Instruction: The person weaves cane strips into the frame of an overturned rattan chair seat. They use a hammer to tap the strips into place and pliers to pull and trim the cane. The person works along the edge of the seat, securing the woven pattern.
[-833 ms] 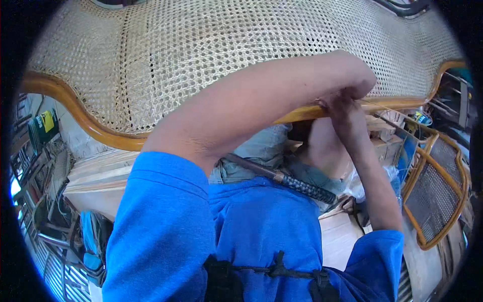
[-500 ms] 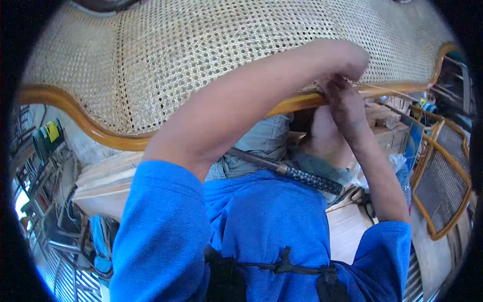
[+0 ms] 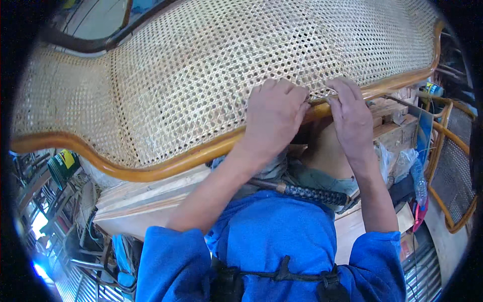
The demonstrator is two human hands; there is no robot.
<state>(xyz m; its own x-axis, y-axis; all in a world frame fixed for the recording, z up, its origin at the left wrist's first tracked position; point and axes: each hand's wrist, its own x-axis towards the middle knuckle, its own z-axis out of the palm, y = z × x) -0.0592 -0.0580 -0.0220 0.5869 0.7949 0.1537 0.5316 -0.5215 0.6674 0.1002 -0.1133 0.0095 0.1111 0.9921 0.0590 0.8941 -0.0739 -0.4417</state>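
A large panel of woven cane webbing [image 3: 201, 75] spreads in front of me, edged by a curved, glossy orange-brown wooden rail [image 3: 196, 156]. My left hand [image 3: 276, 113] rests over the near rail, knuckles up, its fingers curled in at the edge of the weave. Just to its right, my right hand [image 3: 350, 118] bends over the same rail, thumb and fingers drawn together at the cane's border. Whatever the fingertips grip is too small or hidden to make out. Across my lap lies a rod-like tool with a black patterned grip [image 3: 314, 195].
Stacked wooden boards [image 3: 146, 199] lie under the panel at left, beside a dark green can [image 3: 64, 168]. To the right are wooden blocks [image 3: 395, 128], a clear plastic bottle [image 3: 420, 186] and a cane-filled wooden frame [image 3: 453, 171]. Metal and wood clutter fills the far left.
My left arm, earlier stretched across to the right over my right hand, has drawn back left. The hands now sit side by side on the rail. The view has shifted, with the rail lower at left.
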